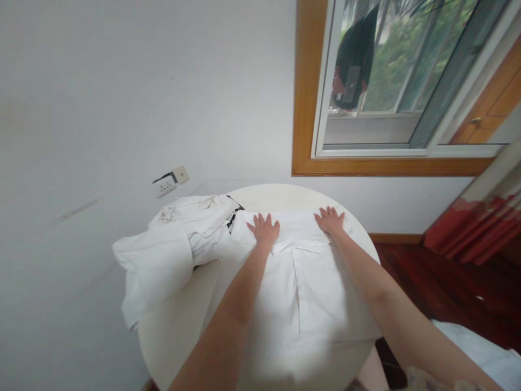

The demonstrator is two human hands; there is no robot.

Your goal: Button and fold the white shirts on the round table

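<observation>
A white garment (301,288) lies spread over a round white table. It has a wide band across its far end and a long pleat or fold down its middle. My left hand (265,229) rests on the left part of that band, fingers spread and palm down. On the band's right end, my right hand (330,220) lies flat, its fingers also apart. Neither hand grips the cloth. To the left of my left hand is a heap of crumpled white clothes (163,266), partly hanging over the table's edge. Some black-and-white trim shows beside it.
The round table (277,191) stands close to a white wall with a power socket (165,186). A wood-framed window (309,163) is at the upper right. Red-and-cream curtains (480,228) hang at the right above a dark red floor (407,266). Pale cloth (476,342) appears lower right.
</observation>
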